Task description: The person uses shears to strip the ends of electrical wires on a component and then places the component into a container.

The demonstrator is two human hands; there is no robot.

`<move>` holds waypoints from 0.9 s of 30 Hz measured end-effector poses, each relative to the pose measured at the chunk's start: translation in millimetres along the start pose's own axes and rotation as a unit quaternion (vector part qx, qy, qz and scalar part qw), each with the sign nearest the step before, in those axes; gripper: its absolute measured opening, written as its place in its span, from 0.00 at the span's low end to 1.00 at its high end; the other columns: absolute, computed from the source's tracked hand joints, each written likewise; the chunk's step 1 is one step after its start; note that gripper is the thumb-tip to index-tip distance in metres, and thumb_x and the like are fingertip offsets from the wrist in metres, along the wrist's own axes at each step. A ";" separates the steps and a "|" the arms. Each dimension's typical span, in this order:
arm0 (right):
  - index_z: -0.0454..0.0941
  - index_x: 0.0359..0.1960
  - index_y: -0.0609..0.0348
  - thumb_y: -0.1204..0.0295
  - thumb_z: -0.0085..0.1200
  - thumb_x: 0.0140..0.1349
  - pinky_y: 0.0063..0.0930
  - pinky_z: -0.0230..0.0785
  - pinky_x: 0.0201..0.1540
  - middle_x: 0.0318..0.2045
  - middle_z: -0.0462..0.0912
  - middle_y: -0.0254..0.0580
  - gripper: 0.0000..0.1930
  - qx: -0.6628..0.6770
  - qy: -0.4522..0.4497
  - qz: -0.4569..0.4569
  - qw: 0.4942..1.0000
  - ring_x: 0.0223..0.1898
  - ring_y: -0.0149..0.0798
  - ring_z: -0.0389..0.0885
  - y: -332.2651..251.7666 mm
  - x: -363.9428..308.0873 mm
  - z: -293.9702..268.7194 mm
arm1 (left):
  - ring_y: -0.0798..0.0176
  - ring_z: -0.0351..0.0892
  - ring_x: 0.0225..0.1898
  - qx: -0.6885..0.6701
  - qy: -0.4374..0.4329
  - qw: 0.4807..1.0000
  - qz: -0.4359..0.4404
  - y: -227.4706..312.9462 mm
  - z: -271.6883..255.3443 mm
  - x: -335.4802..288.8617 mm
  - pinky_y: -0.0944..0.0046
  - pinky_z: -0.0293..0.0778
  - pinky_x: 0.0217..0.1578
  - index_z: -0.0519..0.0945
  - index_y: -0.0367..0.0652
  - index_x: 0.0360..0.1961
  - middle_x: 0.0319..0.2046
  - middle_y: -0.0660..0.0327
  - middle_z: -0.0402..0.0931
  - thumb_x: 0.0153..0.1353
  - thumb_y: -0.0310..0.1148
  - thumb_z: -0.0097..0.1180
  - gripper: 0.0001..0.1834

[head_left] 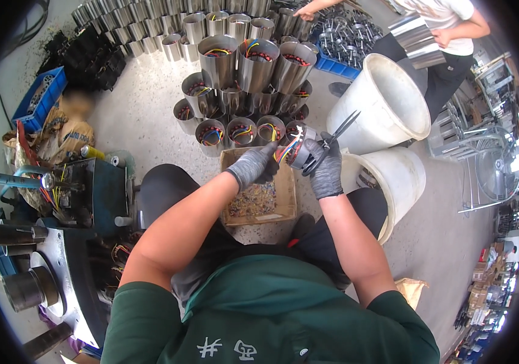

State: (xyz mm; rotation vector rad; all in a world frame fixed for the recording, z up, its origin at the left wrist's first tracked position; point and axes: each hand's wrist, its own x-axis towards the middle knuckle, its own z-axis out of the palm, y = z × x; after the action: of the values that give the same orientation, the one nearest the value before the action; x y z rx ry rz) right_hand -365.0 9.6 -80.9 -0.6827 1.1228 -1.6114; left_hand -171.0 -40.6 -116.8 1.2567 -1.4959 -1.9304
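Observation:
My left hand, in a grey glove, pinches the coloured wires of a motor stator. My right hand, gloved too, is closed around the stator and a pair of dark scissors. The long blades stick up past the fingers toward the upper right. Beneath both hands sits a cardboard box between my knees, with small coloured wire scraps over its bottom. The right palm and part of the stator are hidden by the fingers.
Steel cylinders with wired windings stand stacked ahead, with more behind. At right are an upright white bucket and a tipped one. A co-worker carries steel cylinders beyond. A machine stands at left.

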 end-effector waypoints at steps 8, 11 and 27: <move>0.64 0.62 0.62 0.81 0.57 0.58 0.30 0.75 0.54 0.51 0.79 0.43 0.28 -0.079 -0.118 -0.107 0.984 0.51 0.36 0.79 -14.7 -20.4 22.5 | 0.71 0.72 0.17 -0.282 -0.092 0.930 -0.216 8.5 7.7 -6.2 0.72 0.60 0.13 0.79 0.47 0.34 0.26 0.64 0.81 0.64 0.47 0.54 0.15; 0.64 0.61 0.61 0.83 0.57 0.58 0.28 0.74 0.54 0.51 0.79 0.42 0.28 -0.072 -0.102 -0.110 0.986 0.51 0.36 0.79 -14.3 -19.3 21.9 | 0.75 0.68 0.16 -0.326 0.063 0.931 -0.151 6.5 -6.8 2.8 0.74 0.60 0.12 0.78 0.44 0.39 0.26 0.65 0.80 0.63 0.33 0.56 0.06; 0.66 0.53 0.61 0.76 0.64 0.57 0.33 0.81 0.33 0.41 0.81 0.47 0.24 -0.168 -0.100 0.194 0.961 0.35 0.42 0.85 48.7 -20.8 -15.1 | 0.72 0.72 0.22 -0.333 0.045 0.935 0.115 34.0 -21.5 -25.5 0.73 0.66 0.21 0.78 0.39 0.50 0.26 0.65 0.76 0.69 0.39 0.52 0.16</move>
State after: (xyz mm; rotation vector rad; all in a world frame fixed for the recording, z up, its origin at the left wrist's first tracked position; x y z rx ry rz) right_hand -350.9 31.6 -129.3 -0.7698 1.2997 -1.0080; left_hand -147.1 -45.6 -75.9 0.8054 -0.7766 -1.9385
